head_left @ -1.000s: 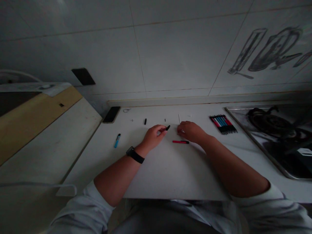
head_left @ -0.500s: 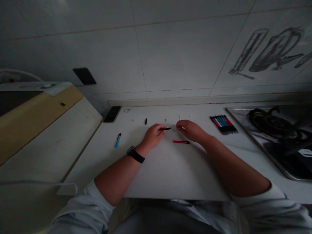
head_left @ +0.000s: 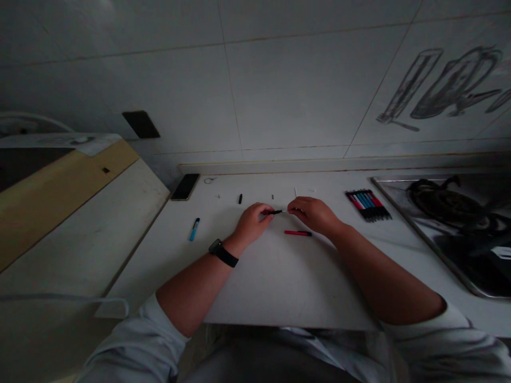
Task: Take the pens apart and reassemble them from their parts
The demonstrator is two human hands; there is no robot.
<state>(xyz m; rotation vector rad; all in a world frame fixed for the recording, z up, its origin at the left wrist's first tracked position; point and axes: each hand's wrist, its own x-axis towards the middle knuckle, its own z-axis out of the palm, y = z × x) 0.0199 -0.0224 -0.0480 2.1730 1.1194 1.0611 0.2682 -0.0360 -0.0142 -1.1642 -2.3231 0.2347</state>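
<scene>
My left hand (head_left: 251,222) is closed in a pinch around a small black pen part (head_left: 276,212), whose tip points right. Facing it, my right hand (head_left: 314,214) pinches a thin pale rod (head_left: 285,211); its end meets the black part's tip, and most of it is hidden by the fingers. Below my right hand lies a red pen (head_left: 297,233) with a black end. Beyond the hands are a short black piece (head_left: 240,199), a tiny dark piece (head_left: 272,197) and a thin white stick (head_left: 296,191). A blue pen barrel (head_left: 194,230) rests to the left.
A pack of several red, white and blue pens (head_left: 368,205) lies at the right, beside a gas stove (head_left: 439,213). At the back left are a phone (head_left: 186,187) and a thin loop (head_left: 209,181). A tiled wall (head_left: 287,96) stands behind the counter.
My right hand's pale rod has come left to the tip of the black part, closing the gap between them. The things on the counter have stayed in place.
</scene>
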